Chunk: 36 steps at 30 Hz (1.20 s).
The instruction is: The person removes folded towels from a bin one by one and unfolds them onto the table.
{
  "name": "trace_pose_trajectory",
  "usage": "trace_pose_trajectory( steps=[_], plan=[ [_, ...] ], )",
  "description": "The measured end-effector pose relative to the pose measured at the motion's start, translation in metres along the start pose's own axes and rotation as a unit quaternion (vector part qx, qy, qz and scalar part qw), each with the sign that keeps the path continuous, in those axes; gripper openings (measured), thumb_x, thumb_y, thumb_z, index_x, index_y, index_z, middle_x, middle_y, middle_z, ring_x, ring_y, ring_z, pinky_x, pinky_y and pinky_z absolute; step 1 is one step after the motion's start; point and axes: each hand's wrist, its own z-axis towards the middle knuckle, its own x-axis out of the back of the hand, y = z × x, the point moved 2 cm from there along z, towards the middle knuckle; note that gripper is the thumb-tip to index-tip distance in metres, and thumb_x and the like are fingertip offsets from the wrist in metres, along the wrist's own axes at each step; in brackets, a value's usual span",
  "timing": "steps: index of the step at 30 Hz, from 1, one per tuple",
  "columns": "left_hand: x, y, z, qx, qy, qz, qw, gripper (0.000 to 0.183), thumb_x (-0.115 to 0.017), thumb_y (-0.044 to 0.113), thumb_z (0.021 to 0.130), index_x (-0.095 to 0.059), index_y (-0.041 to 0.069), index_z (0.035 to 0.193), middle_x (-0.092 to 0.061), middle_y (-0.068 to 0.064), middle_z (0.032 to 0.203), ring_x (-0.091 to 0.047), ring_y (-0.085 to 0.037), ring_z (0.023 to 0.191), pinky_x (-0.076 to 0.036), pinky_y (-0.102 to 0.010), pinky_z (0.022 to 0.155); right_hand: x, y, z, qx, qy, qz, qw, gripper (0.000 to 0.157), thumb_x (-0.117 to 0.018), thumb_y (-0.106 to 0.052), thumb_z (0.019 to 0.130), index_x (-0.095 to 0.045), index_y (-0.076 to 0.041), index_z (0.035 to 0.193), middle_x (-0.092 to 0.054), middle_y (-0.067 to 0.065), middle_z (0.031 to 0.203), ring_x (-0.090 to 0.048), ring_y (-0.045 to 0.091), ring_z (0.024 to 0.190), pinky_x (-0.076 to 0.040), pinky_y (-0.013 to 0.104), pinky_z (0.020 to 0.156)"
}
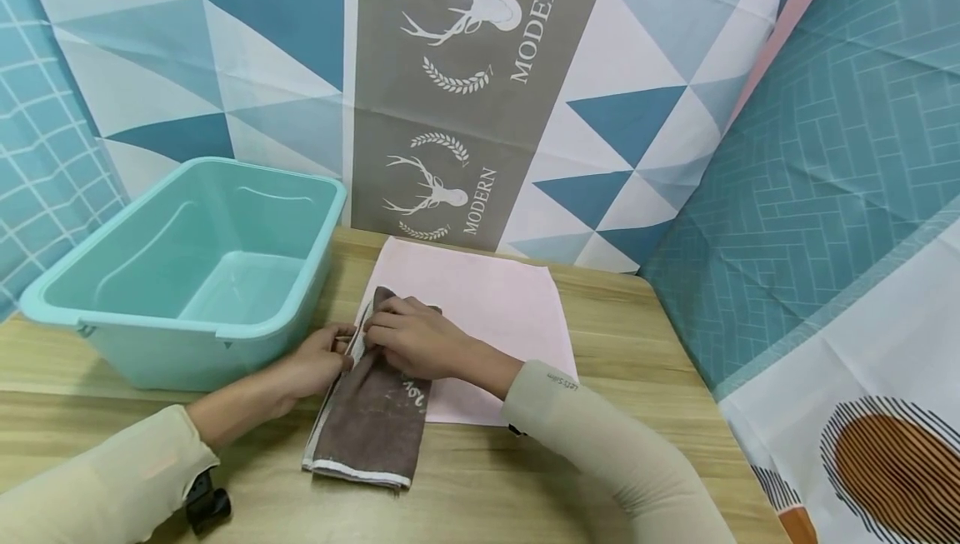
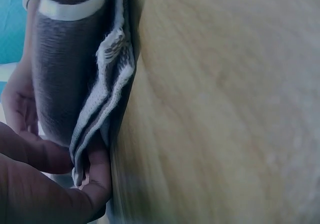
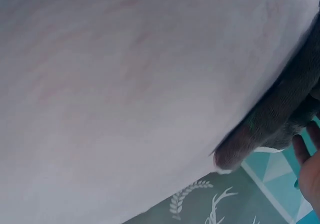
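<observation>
A folded brown towel [image 1: 375,436] with white edging lies lengthwise in the head view, its right side over a pink cloth [image 1: 510,302]. At the towel's left edge my left hand [image 1: 317,361] pinches the layered border between thumb and fingers. The left wrist view shows those fingers [image 2: 95,174] around the white-edged layers of the towel [image 2: 65,73]. My right hand [image 1: 416,337] reaches over the towel's upper part, its bent fingers gripping the fabric near the left edge. In the right wrist view, the dark towel [image 3: 265,126] lies along the pink cloth [image 3: 125,93].
An aqua plastic basin [image 1: 277,323] stands on the wooden table [image 1: 622,344] to the left, close to my left hand. A patterned curtain [image 1: 465,111] hangs behind the table, and more patterned fabric [image 1: 825,194] covers the right side.
</observation>
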Motion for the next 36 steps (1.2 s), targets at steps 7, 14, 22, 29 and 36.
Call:
trace_pose_trajectory(
  steps=[7,14,22,29,36],
  plan=[
    [-0.001,-0.001,0.001,-0.013,0.003,-0.006,0.9999,0.059,-0.047,-0.009,0.091,-0.027,-0.017,0.147,-0.051,-0.016,0.101,-0.052,-0.024,0.093,-0.044,-0.03,0.071,0.009,0.012,-0.031,0.025,0.048,0.005,0.999,0.022,-0.061,-0.003,0.091,-0.068,-0.014,0.108,-0.067,-0.001,0.116,-0.056,0.02,0.12,-0.045,0.031,0.102],
    [0.0,0.0,0.001,-0.005,-0.002,-0.011,0.9999,0.065,-0.045,-0.01,0.092,-0.019,-0.013,0.152,-0.049,-0.02,0.105,-0.052,-0.027,0.095,-0.044,-0.032,0.07,0.013,0.023,-0.076,0.019,0.093,0.002,0.995,0.023,-0.057,0.001,0.09,-0.068,-0.014,0.104,-0.067,-0.001,0.108,-0.059,0.02,0.115,-0.045,0.028,0.104],
    [-0.003,0.001,-0.002,-0.012,-0.015,-0.016,0.9997,0.076,-0.04,-0.016,0.086,-0.029,0.004,0.159,-0.053,-0.025,0.115,-0.048,-0.018,0.068,-0.04,-0.027,0.054,0.012,0.034,-0.124,-0.002,0.095,0.012,0.995,0.022,-0.053,0.001,0.091,-0.066,-0.013,0.102,-0.067,0.002,0.109,-0.059,0.023,0.116,-0.048,0.031,0.102],
    [-0.006,0.005,-0.005,-0.014,-0.009,0.021,0.9996,0.064,-0.037,-0.018,0.083,-0.045,-0.008,0.146,-0.047,-0.033,0.14,-0.053,-0.033,0.106,-0.045,-0.03,0.065,0.014,0.039,-0.155,-0.008,0.106,0.039,0.994,0.021,-0.062,0.003,0.085,-0.065,-0.012,0.1,-0.067,0.004,0.107,-0.06,0.026,0.113,-0.05,0.035,0.099],
    [-0.006,0.007,-0.007,-0.004,-0.009,0.048,0.9988,0.059,-0.038,-0.016,0.088,-0.043,-0.008,0.146,-0.042,-0.033,0.145,-0.048,-0.037,0.117,-0.044,-0.035,0.073,0.01,0.041,-0.176,-0.033,0.079,0.068,0.994,0.021,-0.067,0.003,0.085,-0.065,-0.012,0.1,-0.066,0.003,0.108,-0.06,0.025,0.113,-0.051,0.036,0.097]
  ],
)
